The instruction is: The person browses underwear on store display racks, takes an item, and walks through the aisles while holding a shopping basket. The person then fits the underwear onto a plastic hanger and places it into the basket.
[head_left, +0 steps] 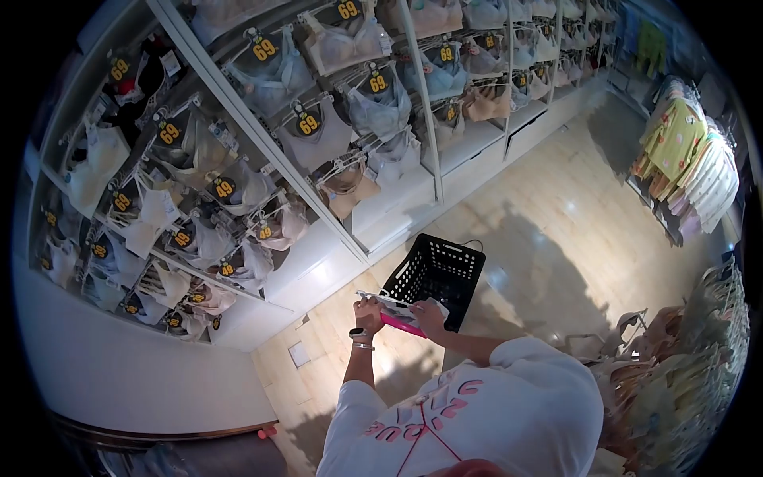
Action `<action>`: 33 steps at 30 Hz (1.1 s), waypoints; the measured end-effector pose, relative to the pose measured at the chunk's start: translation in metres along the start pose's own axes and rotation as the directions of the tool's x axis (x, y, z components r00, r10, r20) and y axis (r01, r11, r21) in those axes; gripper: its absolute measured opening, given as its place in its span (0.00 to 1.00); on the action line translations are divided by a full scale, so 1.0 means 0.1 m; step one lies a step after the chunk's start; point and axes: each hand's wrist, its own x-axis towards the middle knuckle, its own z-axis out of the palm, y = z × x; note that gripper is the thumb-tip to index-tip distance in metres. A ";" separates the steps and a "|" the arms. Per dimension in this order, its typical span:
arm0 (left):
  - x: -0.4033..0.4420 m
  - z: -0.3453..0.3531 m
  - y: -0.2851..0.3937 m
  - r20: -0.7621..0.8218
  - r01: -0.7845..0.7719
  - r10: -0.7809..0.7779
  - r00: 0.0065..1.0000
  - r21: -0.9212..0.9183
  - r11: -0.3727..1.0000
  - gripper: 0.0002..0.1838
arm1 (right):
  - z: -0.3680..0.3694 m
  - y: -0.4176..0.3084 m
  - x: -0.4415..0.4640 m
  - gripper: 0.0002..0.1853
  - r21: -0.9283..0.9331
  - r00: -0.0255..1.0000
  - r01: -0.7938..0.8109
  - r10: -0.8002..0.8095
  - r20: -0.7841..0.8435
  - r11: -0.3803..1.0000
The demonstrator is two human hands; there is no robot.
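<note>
My left hand (368, 312), with a watch and a bracelet at its wrist, is closed on the left end of a flat pink-and-white item (402, 320). At the item's right end, the fingers of my right hand (429, 317) are closed on it too. White and dark parts show along its top, but its exact kind is too small to make out. Just beyond both hands stands a black plastic basket (470, 278) with perforated walls; dark things lie inside it.
Shelving on the left carries rows of hanging bras (381, 107) with yellow-numbered price tags (264, 48). A rack of patterned clothes (675, 151) stands at the far right, and more hanging garments (675, 374) are close at my right. Tiled floor (517, 215) runs between them.
</note>
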 end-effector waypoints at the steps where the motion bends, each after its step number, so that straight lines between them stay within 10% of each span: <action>1: 0.03 0.04 -0.02 -0.005 -0.006 0.006 1.000 0.003 1.000 0.10 | 0.07 0.01 0.02 0.16 -0.001 1.000 -0.015 0.015 0.001 1.000; 16: 0.76 0.16 0.06 -0.129 -0.054 0.028 0.991 -0.200 0.978 0.03 | 0.30 0.15 0.40 0.12 -0.034 0.927 0.116 -0.120 -0.355 0.993; 33: 2.42 0.38 0.31 0.011 -0.177 0.183 0.983 -0.196 0.964 0.04 | -0.32 0.29 1.70 0.14 0.029 0.947 -0.046 0.053 -0.317 0.999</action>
